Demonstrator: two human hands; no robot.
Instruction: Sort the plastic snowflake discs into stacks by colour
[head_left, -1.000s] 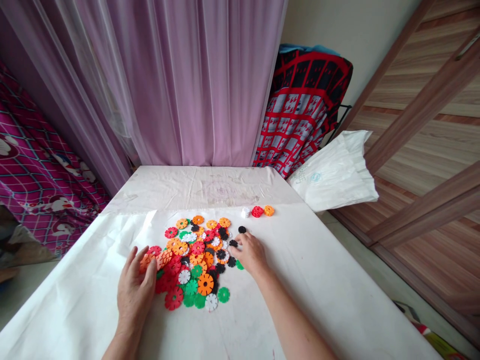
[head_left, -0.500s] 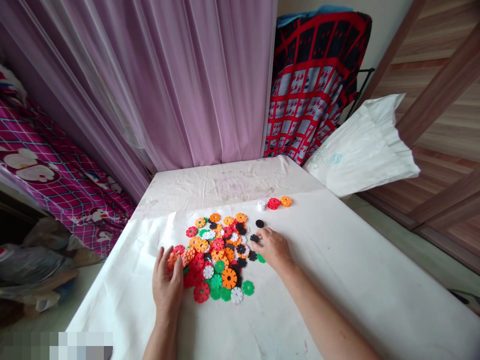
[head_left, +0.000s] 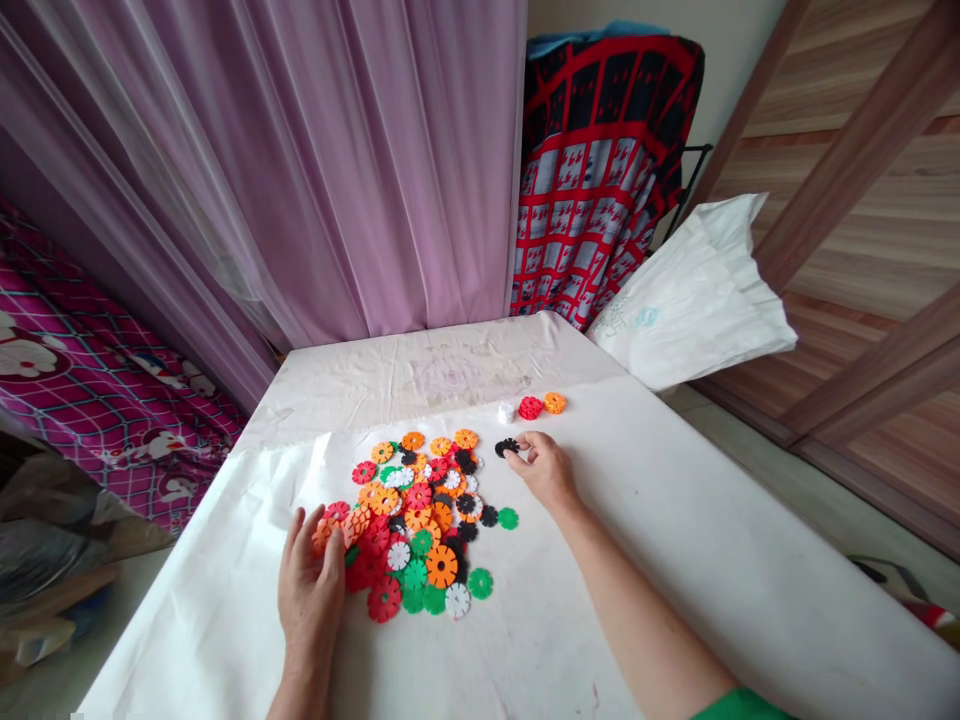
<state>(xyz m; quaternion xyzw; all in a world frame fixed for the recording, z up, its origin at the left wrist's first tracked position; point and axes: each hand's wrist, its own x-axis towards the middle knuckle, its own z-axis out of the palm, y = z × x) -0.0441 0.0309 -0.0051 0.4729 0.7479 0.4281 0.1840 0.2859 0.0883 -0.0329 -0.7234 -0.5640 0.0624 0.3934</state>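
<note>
A loose pile of notched plastic discs in orange, red, green, white and black [head_left: 418, 516] lies on the white-covered table. My right hand [head_left: 546, 470] pinches a black disc [head_left: 506, 448] to the right of the pile's far end. My left hand [head_left: 313, 570] rests at the pile's left edge, thumb and fingers apart, beside orange and red discs [head_left: 328, 533]. Beyond my right hand, a white stack [head_left: 505, 411], a red stack [head_left: 531, 407] and an orange stack [head_left: 555, 402] stand in a row.
A white bag [head_left: 690, 290] hangs at the table's right edge. Purple curtains [head_left: 360, 170] drop behind the far edge. A red checked cloth [head_left: 592, 180] covers something behind, and wooden panels [head_left: 855, 230] stand at the right.
My right hand has moved a black disc away from the pile, up to where a single black disc lay. My left hand stays by the pile. The view has shifted slightly.
</note>
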